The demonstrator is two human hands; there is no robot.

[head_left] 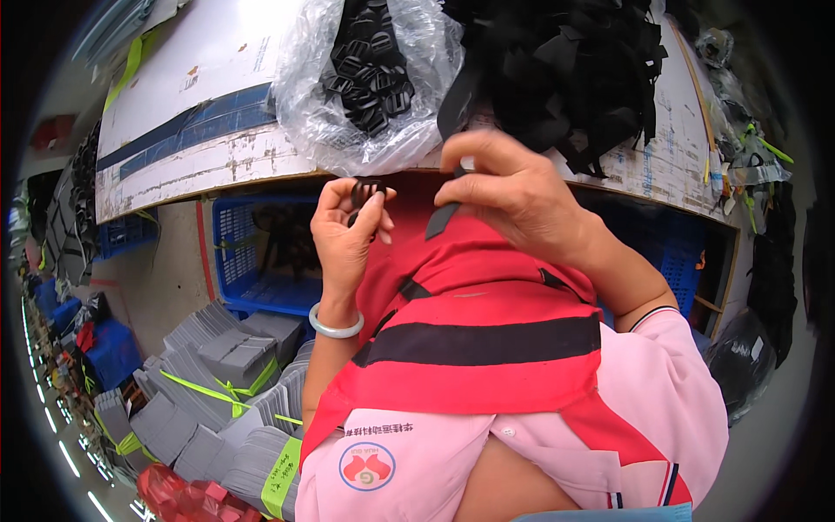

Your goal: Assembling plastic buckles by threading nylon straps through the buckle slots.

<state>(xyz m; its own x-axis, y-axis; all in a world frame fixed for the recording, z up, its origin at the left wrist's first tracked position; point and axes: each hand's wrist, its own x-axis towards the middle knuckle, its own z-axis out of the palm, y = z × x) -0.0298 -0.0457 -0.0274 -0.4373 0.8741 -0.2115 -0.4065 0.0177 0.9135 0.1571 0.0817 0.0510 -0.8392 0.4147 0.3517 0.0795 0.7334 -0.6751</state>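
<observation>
Far left, below and left of the left fingers, there are bundles of grey card [228, 352] tied with lime-green bands [202, 388], stacked on the floor, with a red bag [187, 498] at the bottom edge. Just left of the fingers and a bit lower sits a blue crate [252, 261] tucked under the table [200, 130].

The left hand [346, 233] is raised with a pale bangle [336, 328] on the wrist. Its fingers [376, 211] are curled and pinching a small black buckle [365, 188] between thumb and fingertips, right at the table edge. Straight above those fingers is a clear plastic bag [348, 113] full of more black buckles, lying on the table.

Between the two hands there's only a small gap, so they're near each other but not touching.

The right hand [513, 196] is a little higher, fingers [474, 152] bent and pinching a short black strap [444, 217], which hangs down from the fingertips and dangles loose at a slant. Whether the strap's end is threaded through the buckle, I can't tell. Above and right of these fingers is a big messy pile of black strap pieces [565, 61] on the table.

Below both hands is a red apron [470, 296] with a black stripe, over a pink shirt [687, 409]. On the far right, well away from the fingers, a dark bag [748, 361] sits by the table's end.
</observation>
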